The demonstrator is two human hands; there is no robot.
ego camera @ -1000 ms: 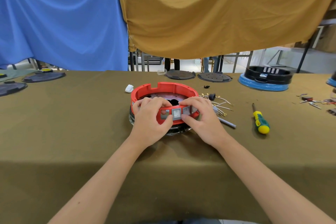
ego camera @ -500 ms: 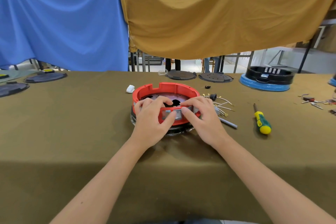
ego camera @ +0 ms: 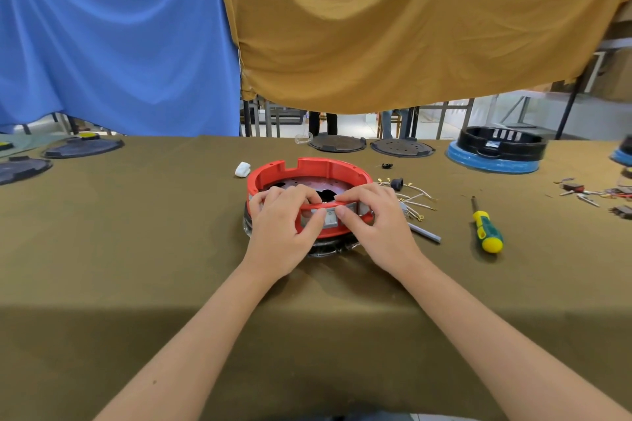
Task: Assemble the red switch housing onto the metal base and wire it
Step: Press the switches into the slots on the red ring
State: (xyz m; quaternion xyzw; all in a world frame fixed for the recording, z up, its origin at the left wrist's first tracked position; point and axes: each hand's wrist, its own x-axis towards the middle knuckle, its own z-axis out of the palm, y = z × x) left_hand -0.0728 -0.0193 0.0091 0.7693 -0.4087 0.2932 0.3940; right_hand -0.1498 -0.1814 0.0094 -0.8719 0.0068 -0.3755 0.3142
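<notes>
Thumbs moved together on grey switch [ego camera: 329, 217], both hands [ego camera: 284, 232] gripping red housing [ego camera: 309, 169]

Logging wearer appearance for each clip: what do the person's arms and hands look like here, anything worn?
Both forearms are bare up to the frame's bottom edge, with no sleeves in view. The left hand and right hand wear no gloves, and no rings, watch or wristband show. Fingernails are short and unpainted.

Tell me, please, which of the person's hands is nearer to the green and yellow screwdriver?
Right. The right hand grips the near rim of the red switch housing, on the side where the screwdriver lies. The left hand grips the same rim, farther from it.
</notes>
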